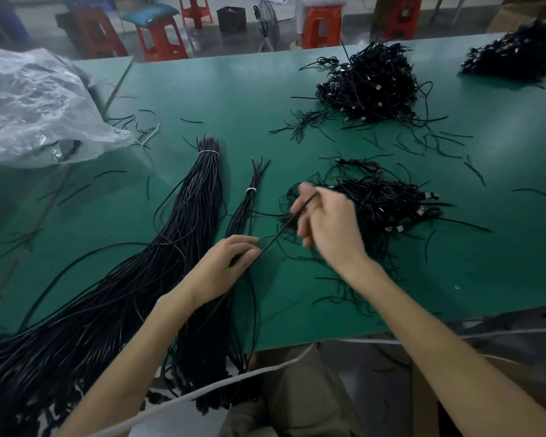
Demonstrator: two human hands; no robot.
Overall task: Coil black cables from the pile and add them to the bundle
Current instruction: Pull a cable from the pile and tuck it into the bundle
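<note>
Green table (234,89), left hand (224,263) pinching black cable (278,234) by small bundle (249,197), right hand (328,225) pinching same cable over pile (385,197)

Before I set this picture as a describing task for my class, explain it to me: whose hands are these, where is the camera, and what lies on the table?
There is no machine here: these are a person's two bare hands. The one picture comes from a wide-angle camera worn on the person's head, looking down. The left hand and right hand each grip one black cable, stretched straight between them. On the green table lie a large bundle and a small bundle, each tied with a white band, and a loose pile of cables by the right hand. A second pile lies farther back, and a clear plastic bag at the left.
</note>
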